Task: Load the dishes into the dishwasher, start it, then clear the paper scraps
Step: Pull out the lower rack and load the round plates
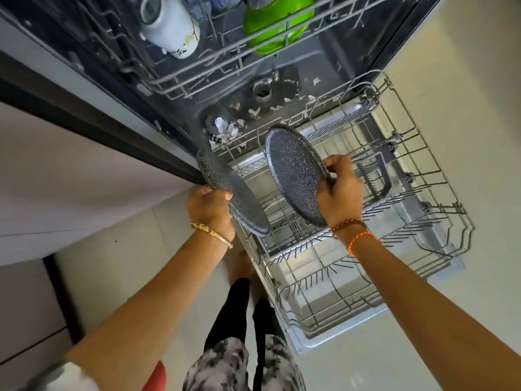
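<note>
I hold two dark speckled plates above the pulled-out lower rack point(439, 244) of the open dishwasher. My left hand point(208, 206) grips the edge of one speckled plate point(239, 193), which is tilted at the rack's left side. My right hand point(339, 190) grips the other speckled plate point(296, 170), held on edge over the rack's middle. Torn paper scraps point(225, 131) lie scattered on the dishwasher floor behind the rack. The upper rack point(197, 77) carries a white mug point(172, 26) and a green bowl point(276, 21).
A small dark cutlery holder point(375, 179) stands in the lower rack to the right of my right hand. The lowered dishwasher door point(338, 338) lies under the rack. A grey cabinet front point(70, 179) runs along the left. My legs stand by the door's left edge.
</note>
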Tool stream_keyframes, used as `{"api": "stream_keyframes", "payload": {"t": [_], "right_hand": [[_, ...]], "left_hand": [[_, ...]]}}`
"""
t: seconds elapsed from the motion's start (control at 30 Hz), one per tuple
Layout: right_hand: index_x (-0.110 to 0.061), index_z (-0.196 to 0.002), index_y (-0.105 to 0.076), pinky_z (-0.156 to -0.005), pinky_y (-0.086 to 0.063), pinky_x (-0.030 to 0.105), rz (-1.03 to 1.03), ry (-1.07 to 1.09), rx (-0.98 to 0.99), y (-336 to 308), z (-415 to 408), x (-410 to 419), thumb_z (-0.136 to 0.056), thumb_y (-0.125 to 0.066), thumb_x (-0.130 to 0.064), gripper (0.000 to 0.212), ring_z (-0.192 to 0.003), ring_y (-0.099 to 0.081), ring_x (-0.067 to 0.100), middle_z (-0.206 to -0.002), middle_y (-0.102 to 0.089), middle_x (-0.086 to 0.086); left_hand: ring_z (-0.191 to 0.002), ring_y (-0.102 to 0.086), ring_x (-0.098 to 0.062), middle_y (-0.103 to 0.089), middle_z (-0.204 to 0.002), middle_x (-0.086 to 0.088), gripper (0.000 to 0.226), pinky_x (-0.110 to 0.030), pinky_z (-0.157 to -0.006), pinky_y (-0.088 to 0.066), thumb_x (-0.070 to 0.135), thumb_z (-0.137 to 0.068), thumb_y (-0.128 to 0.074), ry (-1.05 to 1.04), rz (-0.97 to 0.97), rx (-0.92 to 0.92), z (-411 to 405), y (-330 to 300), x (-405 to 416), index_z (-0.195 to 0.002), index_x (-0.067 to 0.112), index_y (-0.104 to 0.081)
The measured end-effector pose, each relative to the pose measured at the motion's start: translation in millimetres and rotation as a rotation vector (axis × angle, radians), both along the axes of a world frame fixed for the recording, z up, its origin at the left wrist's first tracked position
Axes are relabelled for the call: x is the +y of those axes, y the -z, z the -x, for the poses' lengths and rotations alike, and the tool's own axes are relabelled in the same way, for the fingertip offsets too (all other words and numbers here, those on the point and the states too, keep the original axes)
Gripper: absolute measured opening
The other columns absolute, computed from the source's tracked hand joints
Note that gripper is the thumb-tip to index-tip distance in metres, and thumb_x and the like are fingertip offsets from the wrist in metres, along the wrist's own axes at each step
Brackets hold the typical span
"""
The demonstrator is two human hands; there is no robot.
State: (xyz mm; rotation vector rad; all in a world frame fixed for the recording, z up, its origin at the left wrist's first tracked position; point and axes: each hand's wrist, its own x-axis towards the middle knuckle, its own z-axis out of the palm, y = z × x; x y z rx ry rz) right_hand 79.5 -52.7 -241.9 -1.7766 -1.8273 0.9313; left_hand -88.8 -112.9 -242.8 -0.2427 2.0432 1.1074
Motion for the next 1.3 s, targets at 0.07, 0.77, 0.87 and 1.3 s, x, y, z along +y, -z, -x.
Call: {"api": "stream_keyframes", "payload": {"t": [0.07, 0.77, 0.87, 1.3], "right_hand": [[0.001, -0.109, -0.051, -0.059, -0.042, 0.030, 0.012, -0.019, -0.002, -2.4, 1.5, -0.7, -0.079, -0.048, 0.012, 0.033, -0.063, -0.051, 0.023, -0.086, -0.062, 0.013], [0.003, -0.109, -0.051, -0.053, -0.037, 0.020, -0.015, -0.069, -0.038, 22.2, 4.3, -1.7, -0.078, -0.051, 0.014, 0.033, -0.061, -0.049, 0.019, -0.081, -0.058, 0.008], [0.001, -0.110, -0.051, -0.058, -0.045, 0.027, 0.004, -0.063, -0.031, 24.9, 6.9, -3.0, -0.079, -0.050, 0.013, 0.033, -0.061, -0.051, 0.022, -0.083, -0.062, 0.014], [0.002, -0.109, -0.050, -0.058, -0.042, 0.028, -0.085, -0.083, -0.027, 23.7, 29.3, 3.1, -0.082, -0.048, 0.010, 0.029, -0.063, -0.057, 0.030, -0.083, -0.063, 0.016]], "left_hand": [[-0.061, -0.047, -0.014, -0.055, -0.092, -0.010, 0.027, -0.024, -0.056, -0.044, -0.008, -0.079, -0.058, 0.017, 0.001, 0.000, 2.7, -2.2, 0.6, -0.105, -0.002, -0.057], [-0.107, -0.057, -0.035, -0.058, -0.119, -0.020, 0.035, -0.041, -0.091, -0.050, 0.004, -0.084, -0.062, 0.300, 0.180, 0.120, 29.8, 70.4, 3.2, -0.117, -0.004, -0.055], [-0.111, -0.056, -0.037, -0.056, -0.124, -0.020, 0.039, -0.035, -0.090, -0.045, 0.005, -0.085, -0.062, 0.394, 0.263, 0.222, 36.8, 72.4, 8.4, -0.122, -0.004, -0.054], [-0.111, -0.056, -0.035, -0.057, -0.121, -0.023, 0.044, -0.031, -0.087, -0.045, 0.002, -0.083, -0.062, 0.403, 0.143, 0.435, 18.4, 65.6, -1.8, -0.123, -0.006, -0.049]]}}
